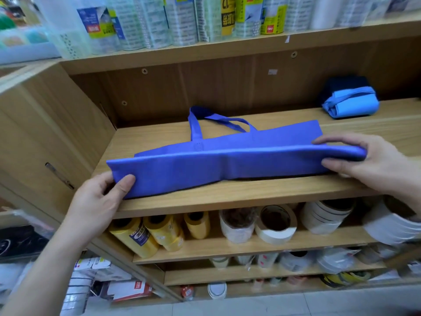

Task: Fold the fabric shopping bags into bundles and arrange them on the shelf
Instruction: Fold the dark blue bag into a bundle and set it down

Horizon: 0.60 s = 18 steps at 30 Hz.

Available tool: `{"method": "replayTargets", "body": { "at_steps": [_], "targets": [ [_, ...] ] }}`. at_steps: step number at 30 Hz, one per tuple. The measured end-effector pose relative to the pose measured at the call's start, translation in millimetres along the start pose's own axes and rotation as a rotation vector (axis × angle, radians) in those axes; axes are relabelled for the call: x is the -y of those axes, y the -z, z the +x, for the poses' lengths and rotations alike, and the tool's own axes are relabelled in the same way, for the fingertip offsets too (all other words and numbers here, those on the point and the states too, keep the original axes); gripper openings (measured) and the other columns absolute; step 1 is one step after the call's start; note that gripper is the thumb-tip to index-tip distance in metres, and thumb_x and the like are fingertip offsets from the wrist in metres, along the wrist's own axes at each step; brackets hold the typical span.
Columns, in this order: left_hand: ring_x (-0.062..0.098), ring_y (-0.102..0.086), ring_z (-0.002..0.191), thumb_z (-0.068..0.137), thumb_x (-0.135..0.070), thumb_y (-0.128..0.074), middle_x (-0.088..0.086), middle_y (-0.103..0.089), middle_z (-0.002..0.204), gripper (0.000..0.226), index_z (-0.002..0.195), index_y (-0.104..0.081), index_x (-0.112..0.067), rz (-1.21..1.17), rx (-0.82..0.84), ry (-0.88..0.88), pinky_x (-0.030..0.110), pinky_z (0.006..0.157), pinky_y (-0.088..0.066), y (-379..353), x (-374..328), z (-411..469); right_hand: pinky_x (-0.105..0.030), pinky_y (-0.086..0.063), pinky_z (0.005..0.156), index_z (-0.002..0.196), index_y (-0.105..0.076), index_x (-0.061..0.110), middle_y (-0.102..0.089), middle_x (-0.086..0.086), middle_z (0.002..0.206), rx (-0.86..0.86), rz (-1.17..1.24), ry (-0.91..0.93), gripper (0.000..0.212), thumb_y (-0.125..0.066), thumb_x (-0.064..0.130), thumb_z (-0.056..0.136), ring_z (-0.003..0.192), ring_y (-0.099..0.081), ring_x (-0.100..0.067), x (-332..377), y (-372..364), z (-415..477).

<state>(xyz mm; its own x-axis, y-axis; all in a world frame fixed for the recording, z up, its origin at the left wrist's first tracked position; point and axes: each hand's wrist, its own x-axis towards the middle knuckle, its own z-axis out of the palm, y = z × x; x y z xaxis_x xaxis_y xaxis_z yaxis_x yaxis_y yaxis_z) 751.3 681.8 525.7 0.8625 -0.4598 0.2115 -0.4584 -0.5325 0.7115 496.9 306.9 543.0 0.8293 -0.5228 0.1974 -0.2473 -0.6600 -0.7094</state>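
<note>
blue bag on the shelf, left hand and right hand pinching its ends; keep edges level, fold ends inward evenly.

- It was a shop, by the look of it one selling stationery or household goods: tiers of wooden shelving carried many of the same item.
- Labelled packs of clear tape rolls lined the top shelf.
- Yellow rolls, white tape rolls and boxed goods sat lower down.
</note>
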Motion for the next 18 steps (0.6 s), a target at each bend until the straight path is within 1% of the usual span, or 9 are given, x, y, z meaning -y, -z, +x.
{"method": "replayTargets", "body": {
  "at_steps": [1,2,3,5,8,11,14,16,18],
  "targets": [
    [0.016,-0.061,0.086,0.093,-0.052,-0.056,-0.008,-0.068,0.084,0.028,0.080,-0.067,-0.031,0.046,-0.012,0.009,0.034,0.072,-0.045,-2,2,0,-0.008,-0.044,0.070,0.103,-0.066,0.042,-0.069,0.018,0.098,-0.067,0.028,-0.030,0.033,-0.075,0.018,0.082,0.086,-0.060,0.011,2,-2,0],
    [0.022,-0.058,0.087,0.092,-0.062,-0.050,-0.002,-0.067,0.085,0.039,0.082,-0.065,-0.027,0.108,-0.029,0.004,0.039,0.072,-0.043,-5,4,1,-0.007,-0.044,0.065,0.108,-0.062,0.034,-0.068,0.010,0.094,-0.113,0.060,-0.070,0.032,-0.074,0.018,0.083,0.076,-0.060,0.010,3,-6,0],
    [0.025,-0.056,0.085,0.092,-0.065,-0.045,0.003,-0.065,0.082,0.049,0.080,-0.064,-0.022,0.154,-0.063,-0.011,0.041,0.070,-0.041,-9,3,0,-0.008,-0.045,0.060,0.113,-0.058,0.029,-0.068,0.004,0.087,-0.153,0.075,-0.106,0.035,-0.073,0.018,0.084,0.068,-0.061,0.007,4,-11,1],
    [0.029,-0.049,0.075,0.093,-0.056,-0.040,0.009,-0.056,0.066,0.058,0.069,-0.056,-0.006,0.247,-0.134,-0.056,0.039,0.060,-0.033,-15,-1,-1,-0.016,-0.045,0.062,0.121,-0.054,0.025,-0.069,0.003,0.079,-0.223,0.055,-0.138,0.040,-0.072,0.023,0.086,0.068,-0.063,-0.001,6,-21,2],
    [0.029,-0.042,0.069,0.097,-0.043,-0.041,0.007,-0.045,0.055,0.056,0.058,-0.044,-0.002,0.300,-0.209,-0.047,0.038,0.056,-0.022,-20,-5,-1,-0.032,-0.047,0.073,0.127,-0.051,0.029,-0.071,0.002,0.079,-0.288,-0.010,-0.166,0.042,-0.068,0.032,0.089,0.080,-0.065,-0.019,9,-32,1],
    [0.029,-0.042,0.071,0.099,-0.041,-0.042,0.005,-0.044,0.055,0.056,0.057,-0.046,-0.004,0.350,-0.229,0.022,0.037,0.057,-0.026,-21,0,1,-0.043,-0.047,0.086,0.136,-0.050,0.027,-0.069,-0.013,0.094,-0.328,-0.221,-0.165,0.047,-0.061,0.041,0.092,0.095,-0.061,-0.036,12,-42,1],
    [0.029,-0.043,0.077,0.099,-0.045,-0.043,0.001,-0.045,0.057,0.057,0.058,-0.053,-0.007,0.445,-0.248,0.074,0.036,0.060,-0.030,-20,1,2,-0.045,-0.047,0.084,0.138,-0.050,0.024,-0.067,-0.016,0.101,-0.315,-0.403,-0.240,0.050,-0.056,0.047,0.093,0.101,-0.059,-0.042,17,-46,6],
    [0.030,-0.044,0.081,0.096,-0.044,-0.051,0.002,-0.049,0.064,0.050,0.061,-0.056,-0.010,0.500,-0.278,0.100,0.036,0.063,-0.034,-18,1,3,-0.044,-0.047,0.079,0.136,-0.051,0.025,-0.065,-0.012,0.095,-0.314,-0.446,-0.270,0.049,-0.055,0.048,0.093,0.098,-0.059,-0.040,17,-47,7],
    [0.033,-0.048,0.093,0.091,-0.038,-0.062,0.006,-0.058,0.086,0.028,0.080,-0.062,-0.012,0.494,-0.349,0.012,0.041,0.075,-0.042,-14,0,6,-0.043,-0.047,0.077,0.135,-0.053,0.024,-0.062,-0.007,0.090,-0.328,-0.414,-0.262,0.048,-0.056,0.046,0.092,0.093,-0.058,-0.037,16,-48,5]
  ]
}}
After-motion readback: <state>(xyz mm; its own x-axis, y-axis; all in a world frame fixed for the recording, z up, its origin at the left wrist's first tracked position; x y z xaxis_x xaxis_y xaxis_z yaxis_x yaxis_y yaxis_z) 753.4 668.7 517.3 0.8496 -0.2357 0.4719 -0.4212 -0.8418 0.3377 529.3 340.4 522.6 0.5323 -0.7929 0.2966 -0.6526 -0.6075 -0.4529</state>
